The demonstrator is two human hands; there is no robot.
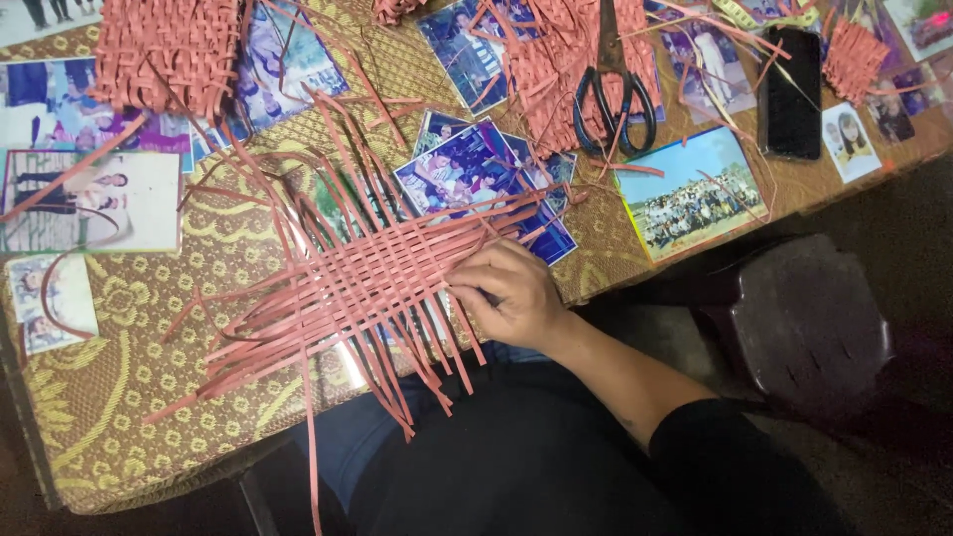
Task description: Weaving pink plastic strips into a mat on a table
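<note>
Only the right hand [506, 296] is seen, fingers curled and pressed onto the right end of the pink woven strip mat [367, 283] at frame centre on the desk [119, 417]. The mat's long axis is stretched leftward, away from that hand. No left hand is shown.

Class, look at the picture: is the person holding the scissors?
No. The scissors lie untouched at the table's far side, while the right hand rests on the woven strips.
</note>
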